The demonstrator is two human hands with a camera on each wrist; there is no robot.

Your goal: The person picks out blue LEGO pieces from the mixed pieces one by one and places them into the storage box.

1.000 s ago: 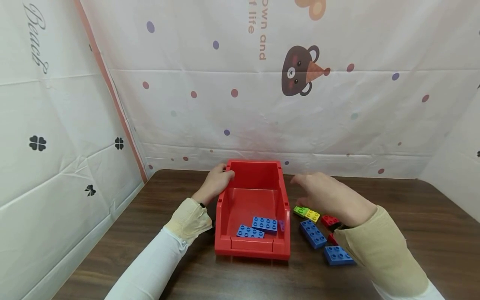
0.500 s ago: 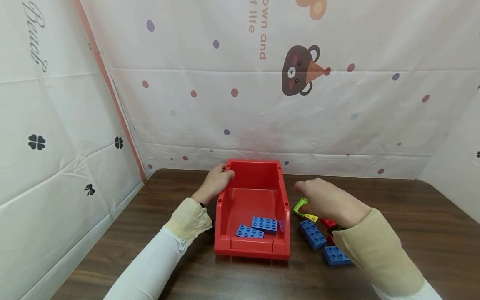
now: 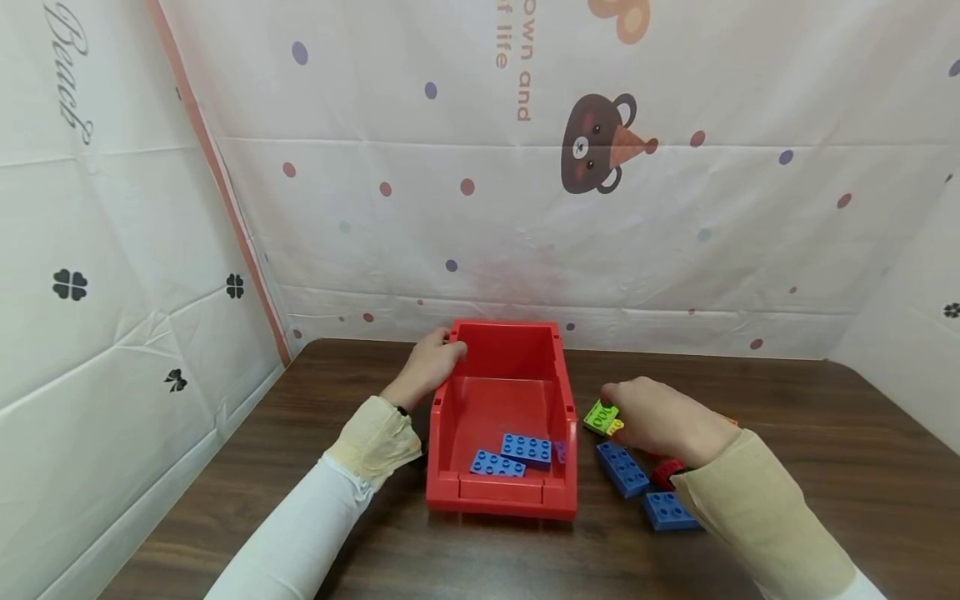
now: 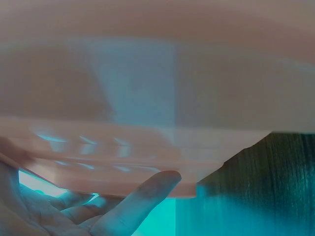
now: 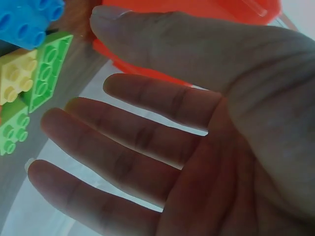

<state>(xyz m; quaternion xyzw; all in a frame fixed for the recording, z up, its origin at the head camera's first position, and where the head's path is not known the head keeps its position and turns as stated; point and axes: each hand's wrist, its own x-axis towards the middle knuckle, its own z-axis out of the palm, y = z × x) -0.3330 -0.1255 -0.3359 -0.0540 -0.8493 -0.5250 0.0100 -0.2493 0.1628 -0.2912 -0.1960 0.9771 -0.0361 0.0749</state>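
In the head view my left hand [image 3: 430, 367] grips the left rim of a red bin [image 3: 501, 492], thumb over the edge. Inside the bin are two blue toy bricks [image 3: 527, 448] and a small purple brick [image 3: 559, 452]. My right hand [image 3: 667, 419] hovers over loose bricks to the right of the bin. Its fingers are extended and hold nothing in the right wrist view. A green brick [image 3: 600, 417] there shows its hollow, tubed underside, beside a yellow brick [image 5: 18, 73] and a second green one [image 5: 15, 129]. My left thumb [image 4: 142, 199] lies against the bin's wall in the left wrist view.
Two blue bricks [image 3: 622, 469] lie right of the bin, near a red brick [image 3: 666, 473] partly under my right wrist. An orange piece [image 3: 729, 419] peeks out behind the right hand. White printed sheets [image 3: 360, 225] hang behind and beside the dark wooden table [image 3: 495, 567].
My right hand has moved a little right and nearer to me. The green brick has tipped, so its underside now shows. My left hand and the bin stay put.
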